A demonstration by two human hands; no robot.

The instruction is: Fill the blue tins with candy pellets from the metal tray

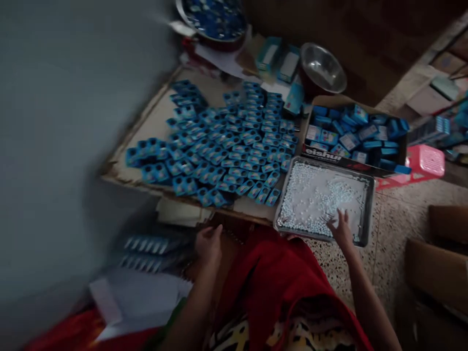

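Observation:
My right hand (341,228) hovers at the front right of a metal tray (370,209), its fingers apart. Small white beads (303,195) are spread across the tray, thickest along the left and front. My left hand (209,242) is just off the table's front edge, fingers loosely curled with a gap to the thumb; nothing shows in it, though the picture is dim. Beyond it, many small blue boxes (234,146) stand in tight rows on the table, dark round openings showing on their upper faces.
A cardboard carton (323,152) full of blue packs adjoins the tray. Behind are a steel bowl (323,68) and a large basin (219,36) of blue pieces. A pink stool (426,163) stands right; brown cartons (435,268) are on the floor. A wall (54,122) borders the left.

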